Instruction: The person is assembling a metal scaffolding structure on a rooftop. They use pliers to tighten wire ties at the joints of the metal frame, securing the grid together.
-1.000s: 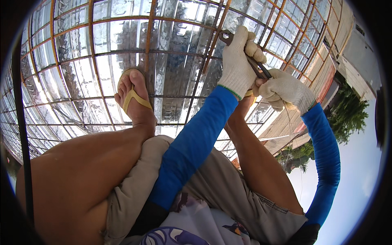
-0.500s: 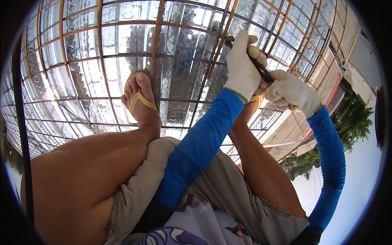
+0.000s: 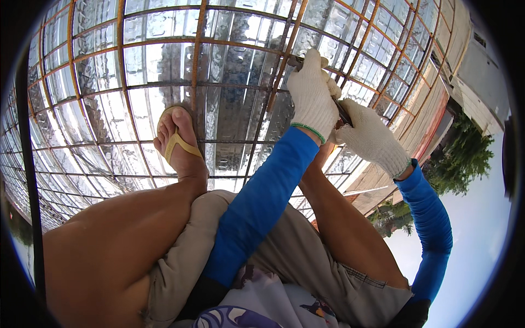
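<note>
Huge grid of rusty rebar [image 3: 197, 82] laid over shiny corrugated metal decking [image 3: 164, 60], filling pretty much the whole far side of the view. Nearer in, bare legs and grey shorts [image 3: 295, 257], with a foot in a yellow flip-flop [image 3: 178, 143] planted right on a bar left of centre. Blue sleeves running up to two white knit gloves at the far right. Left hand [image 3: 313, 98] wrapped tight around a crossing of bars, fingers [image 3: 306, 68] curled shut on the upper end of a small dark tool [image 3: 343, 116]. Right hand [image 3: 371, 139] just beside and touching it, fingers closed on the lower end of that tool. No way to make out tie wire at the other crossings, so can't tell how much is done. Looks mid-job at this one joint, plenty of grid all round.
</note>
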A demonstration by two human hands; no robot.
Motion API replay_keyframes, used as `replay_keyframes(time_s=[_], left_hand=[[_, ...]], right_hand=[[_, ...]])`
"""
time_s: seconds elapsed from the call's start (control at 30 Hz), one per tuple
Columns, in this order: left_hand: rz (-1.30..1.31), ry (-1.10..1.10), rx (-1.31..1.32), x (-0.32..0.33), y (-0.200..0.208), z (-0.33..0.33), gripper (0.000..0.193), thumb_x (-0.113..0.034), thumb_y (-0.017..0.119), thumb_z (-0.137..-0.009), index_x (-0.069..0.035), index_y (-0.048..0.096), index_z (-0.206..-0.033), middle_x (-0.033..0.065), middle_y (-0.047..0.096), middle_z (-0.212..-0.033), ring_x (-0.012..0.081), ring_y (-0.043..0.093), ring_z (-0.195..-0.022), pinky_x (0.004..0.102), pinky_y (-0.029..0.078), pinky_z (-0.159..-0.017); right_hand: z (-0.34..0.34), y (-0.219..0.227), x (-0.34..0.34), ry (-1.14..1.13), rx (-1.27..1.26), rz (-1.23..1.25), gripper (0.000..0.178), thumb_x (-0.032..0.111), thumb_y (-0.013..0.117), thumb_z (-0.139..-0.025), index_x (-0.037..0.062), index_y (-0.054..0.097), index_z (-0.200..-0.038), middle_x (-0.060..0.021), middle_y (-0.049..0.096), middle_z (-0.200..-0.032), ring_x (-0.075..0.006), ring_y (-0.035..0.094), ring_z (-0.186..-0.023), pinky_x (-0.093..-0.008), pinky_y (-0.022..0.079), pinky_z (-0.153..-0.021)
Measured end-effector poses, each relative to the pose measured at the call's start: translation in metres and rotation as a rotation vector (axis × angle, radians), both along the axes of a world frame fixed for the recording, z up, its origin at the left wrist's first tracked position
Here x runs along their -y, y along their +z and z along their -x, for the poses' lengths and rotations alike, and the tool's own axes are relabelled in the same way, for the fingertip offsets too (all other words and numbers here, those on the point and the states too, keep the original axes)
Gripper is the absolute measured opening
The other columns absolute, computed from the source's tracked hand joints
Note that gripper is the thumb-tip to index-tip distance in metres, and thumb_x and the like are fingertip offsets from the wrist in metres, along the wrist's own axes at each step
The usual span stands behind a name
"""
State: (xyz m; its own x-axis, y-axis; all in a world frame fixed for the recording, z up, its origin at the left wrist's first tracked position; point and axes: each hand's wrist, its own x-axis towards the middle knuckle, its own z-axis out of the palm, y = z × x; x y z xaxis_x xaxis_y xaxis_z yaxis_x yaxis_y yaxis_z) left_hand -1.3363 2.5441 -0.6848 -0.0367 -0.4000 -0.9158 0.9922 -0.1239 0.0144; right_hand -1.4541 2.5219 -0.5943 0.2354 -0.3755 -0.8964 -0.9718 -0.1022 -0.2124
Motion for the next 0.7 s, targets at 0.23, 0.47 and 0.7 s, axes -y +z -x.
replay_keyframes(time_s=[0.23,0.47,0.7], left_hand=[[-0.073,0.089,-0.088,0.005,0.023,-0.014,0.028,-0.031,0.070,-0.102,-0.004,0.064,-0.098,-0.0034,0.051,-0.061,0.0116,0.055,-0.053,0.0284,0.048,-0.051],[0.023,0.063,-0.005,0.003,0.002,-0.001,0.030,-0.029,0.068,-0.103,0.001,0.064,-0.099,0.0005,0.051,-0.060,0.0143,0.053,-0.048,0.0321,0.046,-0.047],[0.034,0.129,-0.182,0.001,0.025,-0.007,0.028,-0.030,0.073,-0.099,-0.004,0.065,-0.093,-0.0018,0.054,-0.062,0.0121,0.051,-0.049,0.0281,0.049,-0.049]], right_hand=[[0.006,0.007,0.030,-0.942,-0.025,-0.639,0.030,0.016,0.072,-0.096,-0.0030,0.061,-0.116,-0.0090,0.064,-0.077,-0.0183,0.069,-0.061,-0.0345,0.055,-0.050],[-0.008,0.013,-0.001,0.096,-0.028,0.198,0.038,0.023,0.072,-0.095,-0.0040,0.063,-0.120,-0.0088,0.065,-0.076,-0.0166,0.068,-0.063,-0.0344,0.059,-0.058],[0.009,0.021,0.038,-0.829,0.083,-0.620,0.021,0.002,0.063,-0.091,-0.0042,0.061,-0.111,0.0003,0.051,-0.068,-0.0087,0.042,-0.046,-0.0304,0.035,-0.041]])
